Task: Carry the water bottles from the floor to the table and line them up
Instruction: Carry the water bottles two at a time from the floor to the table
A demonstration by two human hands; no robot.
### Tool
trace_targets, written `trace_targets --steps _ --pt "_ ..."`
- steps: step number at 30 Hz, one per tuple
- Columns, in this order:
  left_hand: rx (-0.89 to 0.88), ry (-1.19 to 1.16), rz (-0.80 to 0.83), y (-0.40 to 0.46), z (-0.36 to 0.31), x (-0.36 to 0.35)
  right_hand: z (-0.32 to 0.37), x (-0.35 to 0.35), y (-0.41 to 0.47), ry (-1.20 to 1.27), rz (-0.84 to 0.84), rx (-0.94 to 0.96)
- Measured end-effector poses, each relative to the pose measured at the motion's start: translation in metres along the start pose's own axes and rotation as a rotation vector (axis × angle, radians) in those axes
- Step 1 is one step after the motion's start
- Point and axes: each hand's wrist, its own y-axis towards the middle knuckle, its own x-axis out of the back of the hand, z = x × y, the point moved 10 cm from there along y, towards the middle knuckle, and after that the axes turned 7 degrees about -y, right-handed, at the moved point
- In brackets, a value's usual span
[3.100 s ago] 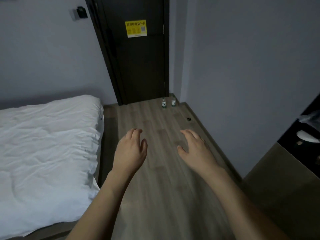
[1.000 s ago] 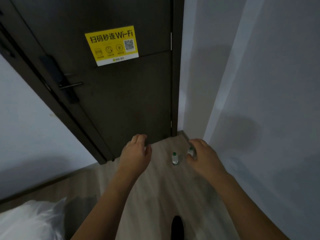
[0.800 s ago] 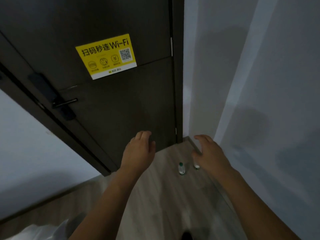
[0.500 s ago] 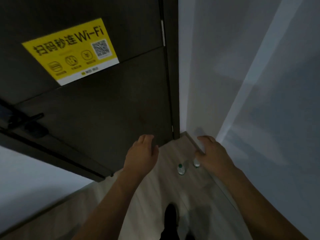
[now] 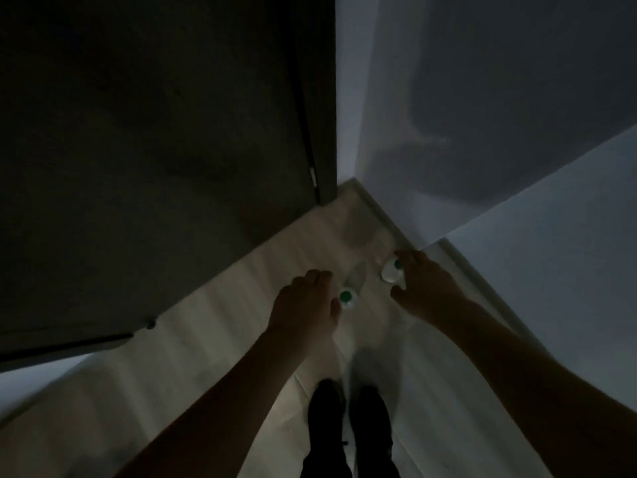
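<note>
Reaching down for two water bottles standing on the floor by the door: left hand and right hand spread, gripping nothing yet; next, closing fingers round each.

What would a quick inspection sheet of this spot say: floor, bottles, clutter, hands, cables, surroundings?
Surface: pale wood floor, dim light.
Job's things: two green-capped bottles upright near the corner, left bottle and right bottle, apart from each other.
Clutter: nothing seen.
Hands: left hand beside the left bottle, right hand at the right bottle; contact too dark to tell.
Cables: nothing seen.
Surroundings: dark door, pale wall, the person's dark shoes below.
</note>
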Motion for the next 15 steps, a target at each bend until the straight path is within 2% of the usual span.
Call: trace_targets --steps 4,9,11,15 --pt "0.018 0.022 0.045 0.088 0.025 -0.126 -0.045 -0.103 0.093 -0.039 0.027 -0.068" --pt "0.066 0.039 0.083 0.152 0.055 -0.245 -0.091 -0.179 0.174 -0.040 -0.001 -0.163" --pt "0.069 0.069 0.076 0.165 0.064 -0.270 -0.101 -0.191 0.193 -0.066 -0.034 -0.163" --pt "0.031 0.034 -0.059 0.174 0.073 -0.273 -0.113 -0.190 0.211 -0.034 -0.157 -0.201"
